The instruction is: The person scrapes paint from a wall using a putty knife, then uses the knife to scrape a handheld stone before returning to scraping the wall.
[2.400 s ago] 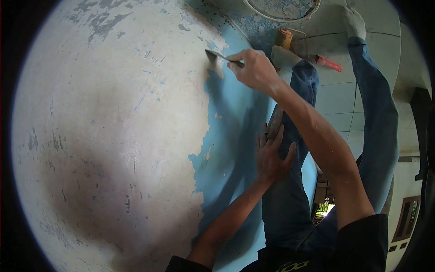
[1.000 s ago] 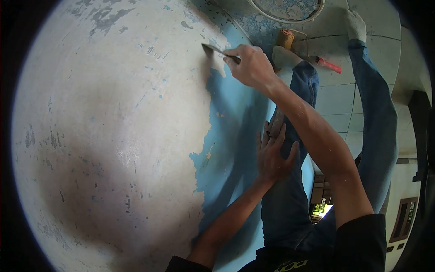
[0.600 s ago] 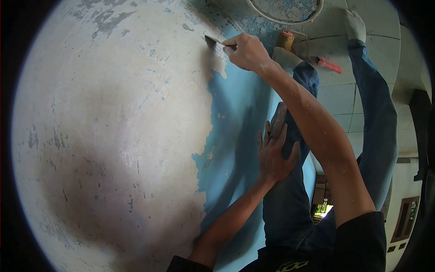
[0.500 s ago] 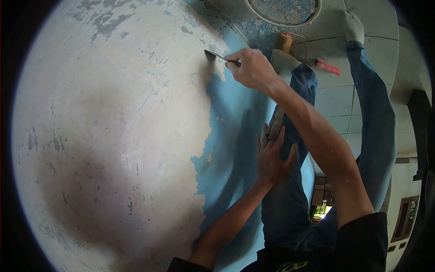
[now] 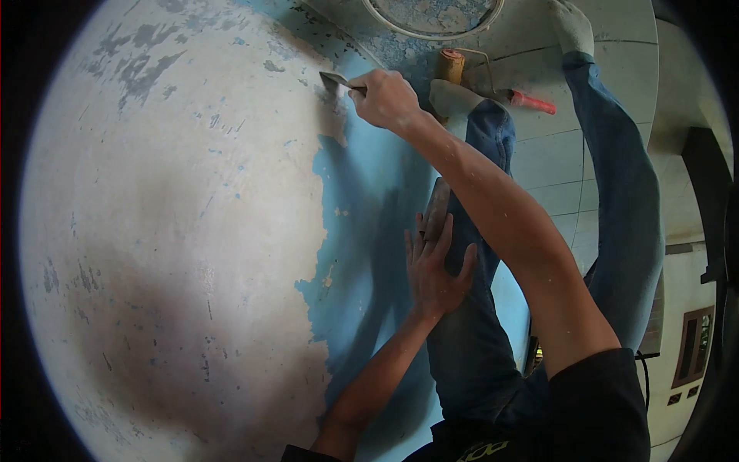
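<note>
My right hand (image 5: 387, 100) is closed round the handle of a scraper (image 5: 333, 80). Its dark metal blade meets the wall near the border between bare whitish plaster (image 5: 192, 231) and remaining blue paint (image 5: 350, 246). Lower down, my left hand (image 5: 440, 277) rests at my jeans-clad leg (image 5: 477, 346), back of the hand up and thumb apart. A worn grey-brown block (image 5: 436, 204) sticks out past its fingers, which lie over the block's near end.
A round pail (image 5: 435, 31) holding paint flakes stands at the top. Beside my foot (image 5: 454, 98) lies a paint roller (image 5: 450, 68) with a red handle (image 5: 533, 102). Blue flakes litter the tiled floor (image 5: 550, 165). My other leg (image 5: 627, 192) stretches along the right.
The view has shifted, so the whole scene sits further left and slightly higher. The scraper stays at about the same patch of wall, and my left hand keeps its place by the leg.
</note>
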